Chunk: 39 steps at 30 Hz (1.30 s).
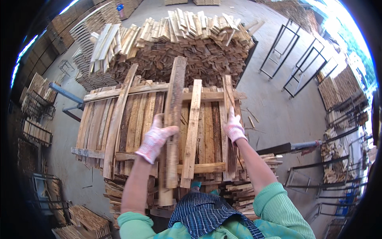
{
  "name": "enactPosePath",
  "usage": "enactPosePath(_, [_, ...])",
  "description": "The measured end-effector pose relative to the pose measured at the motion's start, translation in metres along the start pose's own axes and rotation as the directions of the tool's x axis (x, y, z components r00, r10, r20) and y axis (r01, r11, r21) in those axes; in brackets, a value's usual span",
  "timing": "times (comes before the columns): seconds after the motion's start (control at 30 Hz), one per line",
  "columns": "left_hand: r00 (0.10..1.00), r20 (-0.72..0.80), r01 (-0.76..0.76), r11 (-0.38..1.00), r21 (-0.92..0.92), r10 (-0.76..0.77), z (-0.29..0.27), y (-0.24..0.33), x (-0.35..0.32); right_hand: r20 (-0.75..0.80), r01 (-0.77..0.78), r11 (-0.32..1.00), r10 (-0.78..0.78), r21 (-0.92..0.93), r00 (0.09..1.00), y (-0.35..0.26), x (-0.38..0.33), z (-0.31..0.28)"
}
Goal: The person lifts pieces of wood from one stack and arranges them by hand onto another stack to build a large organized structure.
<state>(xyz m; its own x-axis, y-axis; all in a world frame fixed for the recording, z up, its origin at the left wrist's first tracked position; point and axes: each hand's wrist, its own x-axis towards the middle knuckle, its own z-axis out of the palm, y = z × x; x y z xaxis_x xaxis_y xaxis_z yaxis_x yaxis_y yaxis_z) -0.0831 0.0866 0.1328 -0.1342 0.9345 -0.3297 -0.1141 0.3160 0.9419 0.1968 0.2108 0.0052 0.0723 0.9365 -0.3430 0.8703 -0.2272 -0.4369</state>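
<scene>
A tall heap of short wooden slats (pixel 175 44) fills the far side of the concrete floor (pixel 274 103), its top layer pale and jumbled, its face darker. In front of it stands a lower stack of long planks (pixel 131 119), laid side by side across 2 cross battens, 1 at the far end and 1 near the person. Black metal frames (pixel 278 47) stand empty on the floor to the right, and more frames at the far right edge hold bundled slats (pixel 338 91). On the left, other racks (pixel 36 99) hold cut wood too. A blue-grey bar (pixel 65 93) juts out beside the stack's left corner.

The left hand (pixel 156 138), in a white knit glove, is clenched around a dark, rough plank (pixel 173 119) that lies lengthwise on the stack, tilted slightly, its near end overhanging the edge. The right hand (pixel 234 126), also gloved, grasps a thin narrow slat (pixel 228 95) lying along the stack's right side. A paler plank (pixel 192 131) lies between the 2 hands, touched by neither.
</scene>
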Motion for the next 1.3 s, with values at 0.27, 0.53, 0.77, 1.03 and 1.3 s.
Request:
enactPosePath(0.27, [0.912,-0.368,0.179,0.633,0.753,0.18,-0.172,-0.082,0.042,-0.046,0.071,0.997,-0.073,-0.044,0.996,-0.062,-0.048,0.054])
enactPosePath(0.53, [0.939,-0.333,0.309,0.217,0.926,0.082,-0.119,-0.061,0.047,0.045,0.186,0.979,-0.19,0.083,0.981,-0.134,-0.058,0.091])
enactPosePath(0.77, [0.944,-0.302,0.244,0.334,0.91,0.135,-0.149,-0.051,0.046,0.182,0.171,0.829,-0.31,0.533,0.933,-0.135,-0.046,0.099])
enactPosePath(1.03, [0.995,0.041,0.091,0.995,0.046,-0.093,-0.008,-0.016,0.021,0.124,-0.102,0.078,-0.384,0.992,0.915,-0.093,-0.076,0.037])
enactPosePath(1.3, [0.968,0.11,-0.238,0.687,0.687,0.225,0.023,-0.068,0.057,0.096,0.042,0.683,-0.163,0.729,0.982,-0.045,-0.052,0.062])
